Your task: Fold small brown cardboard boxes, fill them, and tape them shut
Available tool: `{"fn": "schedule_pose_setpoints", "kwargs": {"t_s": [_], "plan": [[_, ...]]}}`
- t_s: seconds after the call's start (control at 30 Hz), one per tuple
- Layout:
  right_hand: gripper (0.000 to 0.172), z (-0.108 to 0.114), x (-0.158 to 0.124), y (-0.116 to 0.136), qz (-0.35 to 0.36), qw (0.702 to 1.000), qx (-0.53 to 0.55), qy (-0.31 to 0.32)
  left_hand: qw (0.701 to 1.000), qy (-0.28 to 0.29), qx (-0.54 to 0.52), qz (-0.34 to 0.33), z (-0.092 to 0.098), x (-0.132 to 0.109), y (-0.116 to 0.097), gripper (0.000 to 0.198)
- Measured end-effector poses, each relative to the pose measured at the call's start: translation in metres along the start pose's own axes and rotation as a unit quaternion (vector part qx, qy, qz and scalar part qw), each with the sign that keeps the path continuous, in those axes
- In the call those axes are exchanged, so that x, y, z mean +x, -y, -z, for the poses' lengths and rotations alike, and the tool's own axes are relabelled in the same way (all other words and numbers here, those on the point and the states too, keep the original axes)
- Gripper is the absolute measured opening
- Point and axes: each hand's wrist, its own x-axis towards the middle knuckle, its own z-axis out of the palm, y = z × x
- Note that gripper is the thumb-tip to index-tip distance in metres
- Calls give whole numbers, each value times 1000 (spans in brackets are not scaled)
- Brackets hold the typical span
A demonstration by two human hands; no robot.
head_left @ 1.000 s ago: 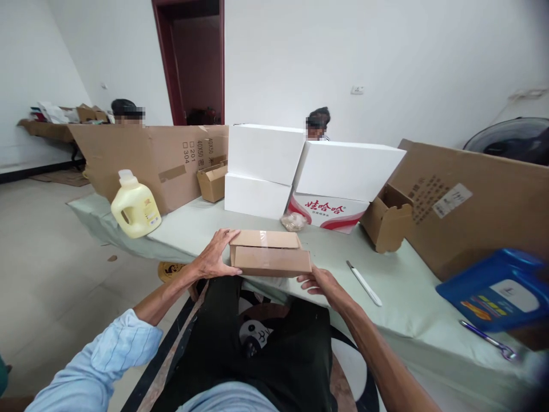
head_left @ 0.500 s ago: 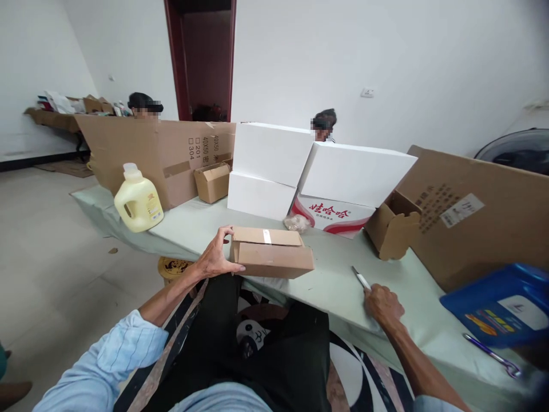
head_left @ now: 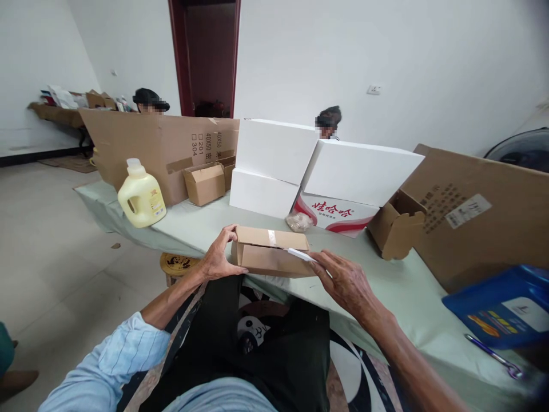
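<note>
Cardboard box (head_left: 266, 258) low at frame centre, flat on the near edge of the desk (head_left: 398, 292). Left hand (head_left: 218, 258) at its left end, grip closed around the corner, fingers over the top and thumb along the near face. Right hand (head_left: 345, 281) just right of it, grip narrow around a white cutter (head_left: 300, 254), tip laid on the box's top near edge.

Probably light and fairly stiff at the folds, softer across the broad top, so likely to dent under a hard squeeze. Strip of clear tape (head_left: 271, 236) across the lid, likely slick. Best held at the short ends or corners, away from the blade's line.

Further back, at left, yellow jug (head_left: 141, 197) with a label too small to read. Behind it, at upper left, brown cardboard sheet (head_left: 141, 137) printed "40X50", "201" and "304" beside small tick squares. At centre, plain white boxes (head_left: 274, 150) stacked over a red-and-white carton (head_left: 338, 214) bearing the red characters 娃哈哈. At right, large brown carton (head_left: 493, 229) with a paper label (head_left: 467, 210) and dark print, neither legible.
</note>
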Motion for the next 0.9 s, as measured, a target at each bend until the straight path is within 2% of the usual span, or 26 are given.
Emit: {"fn": "schedule_pose_setpoints", "kwargs": {"t_s": [0.63,0.9], "plan": [[44,23,20,19,83,995,-52,23,1000,-2,5,-8,1,-5,-6,71],[45,22,21,20,64,995,-60,41,1000,8,15,-9,2,-6,-13,71]]}}
